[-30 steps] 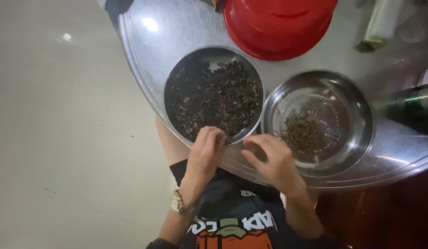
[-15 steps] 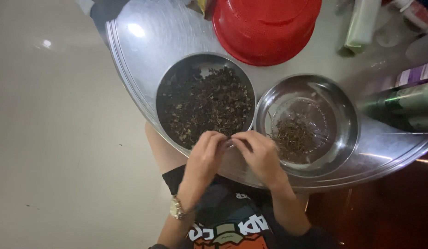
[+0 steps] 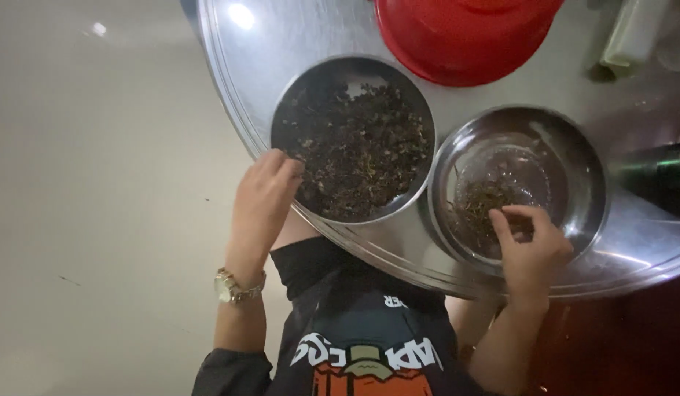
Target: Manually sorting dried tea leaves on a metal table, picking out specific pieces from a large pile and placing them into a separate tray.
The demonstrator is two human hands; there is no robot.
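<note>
A steel bowl [image 3: 281, 117] full of dark dried plant bits [image 3: 362, 147] sits on a big round metal tray [image 3: 237, 66]. My left hand [image 3: 263, 198], with a gold wristwatch [image 3: 233, 286] on it, reaches over that bowl's near rim, its bunched fingertips in the dark bits. To the right stands a second steel bowl [image 3: 574, 169] holding only a small heap of the same bits [image 3: 479, 205]. My right hand [image 3: 530, 246] hovers over this bowl's near side with its fingers curled above the heap. Whether it holds a bit is hidden.
A red plastic basin [image 3: 464, 37] stands at the tray's far side. A dark green bottle [image 3: 659, 180] lies at the right edge, and a pale packet [image 3: 629, 37] sits at the top right. Pale floor [image 3: 98, 183] lies to the left.
My hands were together between the two bowls. They have since parted: the left has gone into the full bowl, the right over the nearly empty one.
</note>
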